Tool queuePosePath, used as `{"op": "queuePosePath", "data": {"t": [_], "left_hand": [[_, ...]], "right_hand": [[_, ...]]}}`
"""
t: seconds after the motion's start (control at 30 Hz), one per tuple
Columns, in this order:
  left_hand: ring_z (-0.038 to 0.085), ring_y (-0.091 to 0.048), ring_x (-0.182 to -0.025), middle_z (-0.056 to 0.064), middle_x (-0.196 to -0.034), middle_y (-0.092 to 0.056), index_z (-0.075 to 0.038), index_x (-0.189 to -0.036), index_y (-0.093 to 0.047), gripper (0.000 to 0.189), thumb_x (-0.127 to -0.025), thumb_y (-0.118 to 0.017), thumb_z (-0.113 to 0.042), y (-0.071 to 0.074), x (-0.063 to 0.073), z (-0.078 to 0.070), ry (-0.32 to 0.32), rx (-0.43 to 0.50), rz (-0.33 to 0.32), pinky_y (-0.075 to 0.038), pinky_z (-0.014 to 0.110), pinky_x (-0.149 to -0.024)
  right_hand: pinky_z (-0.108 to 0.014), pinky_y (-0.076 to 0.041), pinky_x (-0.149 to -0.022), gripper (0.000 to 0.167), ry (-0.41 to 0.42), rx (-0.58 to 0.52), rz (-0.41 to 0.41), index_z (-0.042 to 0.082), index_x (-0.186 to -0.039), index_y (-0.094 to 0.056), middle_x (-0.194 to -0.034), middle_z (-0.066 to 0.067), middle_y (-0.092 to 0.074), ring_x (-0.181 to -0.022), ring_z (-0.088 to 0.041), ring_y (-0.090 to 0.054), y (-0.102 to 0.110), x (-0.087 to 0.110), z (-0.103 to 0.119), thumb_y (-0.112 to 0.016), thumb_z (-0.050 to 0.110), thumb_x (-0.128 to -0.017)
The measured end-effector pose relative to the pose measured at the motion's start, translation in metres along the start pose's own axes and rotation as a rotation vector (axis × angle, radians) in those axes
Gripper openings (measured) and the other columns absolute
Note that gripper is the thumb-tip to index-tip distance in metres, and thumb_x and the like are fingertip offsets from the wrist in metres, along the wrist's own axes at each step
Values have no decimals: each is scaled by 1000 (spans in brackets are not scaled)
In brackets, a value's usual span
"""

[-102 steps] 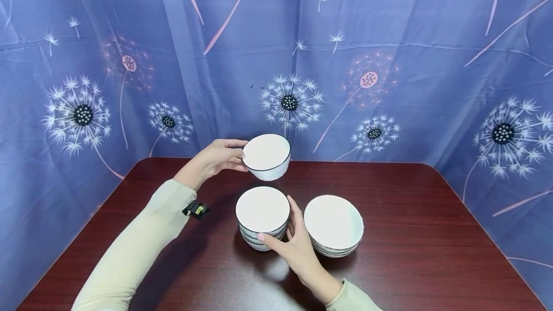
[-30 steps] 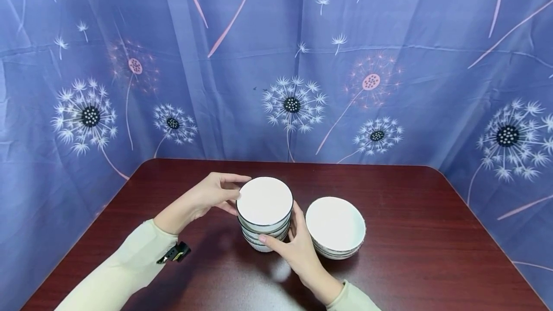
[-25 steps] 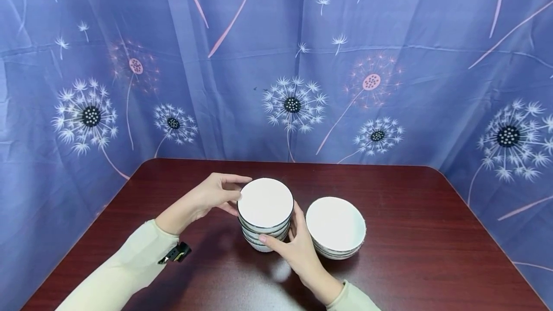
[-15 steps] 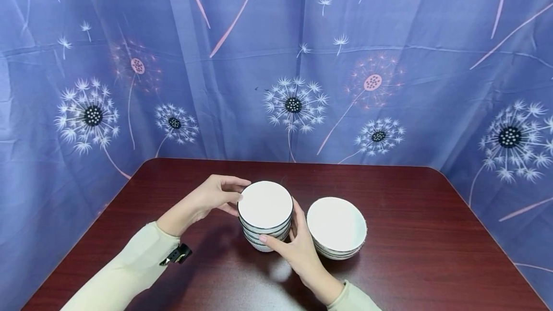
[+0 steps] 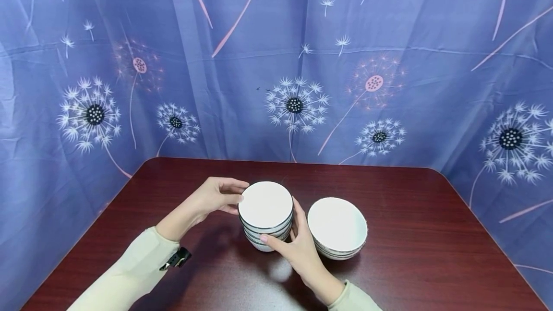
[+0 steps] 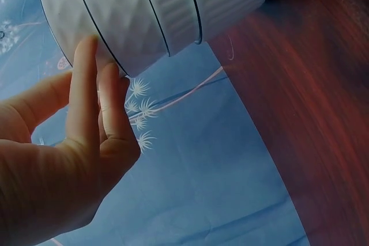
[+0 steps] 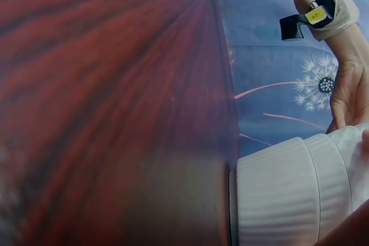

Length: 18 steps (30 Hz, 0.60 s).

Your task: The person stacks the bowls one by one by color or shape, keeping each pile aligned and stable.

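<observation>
White bowls with dark rims form a stack on the table, the top bowl [image 5: 265,205] being the uppermost. Its side shows a faceted relief in the left wrist view. My left hand [image 5: 216,197] holds this top bowl at its left, thumb at the rim and fingers against the side. From the right, my right hand [image 5: 298,248] grips the lower bowls [image 5: 259,244], thumb across the front and fingers round the far side. In the right wrist view the ribbed lowest bowl [image 7: 277,194] stands on the table, with my left hand [image 7: 351,93] behind the stack.
A second stack of white bowls [image 5: 337,224] with patterned rims stands just right of my right hand. The dark red wooden table [image 5: 423,234] ends at a blue dandelion-print curtain [image 5: 242,85] at the back and sides.
At first my left hand held the bowl raised behind and above the stack; it has come down onto the stack and settled slightly lower. My right hand has kept its place.
</observation>
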<state>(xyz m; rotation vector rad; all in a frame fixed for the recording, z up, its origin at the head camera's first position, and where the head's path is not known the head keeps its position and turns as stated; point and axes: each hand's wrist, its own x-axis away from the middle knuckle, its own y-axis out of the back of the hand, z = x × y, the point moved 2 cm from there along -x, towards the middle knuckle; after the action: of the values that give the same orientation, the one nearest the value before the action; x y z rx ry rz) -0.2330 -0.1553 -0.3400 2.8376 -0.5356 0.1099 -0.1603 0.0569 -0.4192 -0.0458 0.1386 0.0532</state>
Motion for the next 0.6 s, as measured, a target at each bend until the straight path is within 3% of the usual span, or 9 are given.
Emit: {"op": "queuePosePath", "data": {"t": [0.2, 0.6], "left_hand": [[22, -67, -87, 23, -116, -62, 7, -126, -58, 39, -87, -62, 5, 0, 1, 2, -8, 5, -1, -61, 39, -71], [21, -65, -88, 21, -111, -60, 8, -128, -54, 42, -88, -63, 2, 3, 4, 5, -17, 18, 6, -60, 40, -74]], "right_hand": [[-49, -17, -117, 104, -3, 11, 1, 22, -153, -20, -155, -4, -25, -143, -19, -19, 0, 1, 1, -85, 20, -72], [-46, -16, -118, 105, 6, 64, 5, 14, -154, -14, -157, -12, -21, -145, -24, -16, -2, 4, 8, -83, 21, -74]]}}
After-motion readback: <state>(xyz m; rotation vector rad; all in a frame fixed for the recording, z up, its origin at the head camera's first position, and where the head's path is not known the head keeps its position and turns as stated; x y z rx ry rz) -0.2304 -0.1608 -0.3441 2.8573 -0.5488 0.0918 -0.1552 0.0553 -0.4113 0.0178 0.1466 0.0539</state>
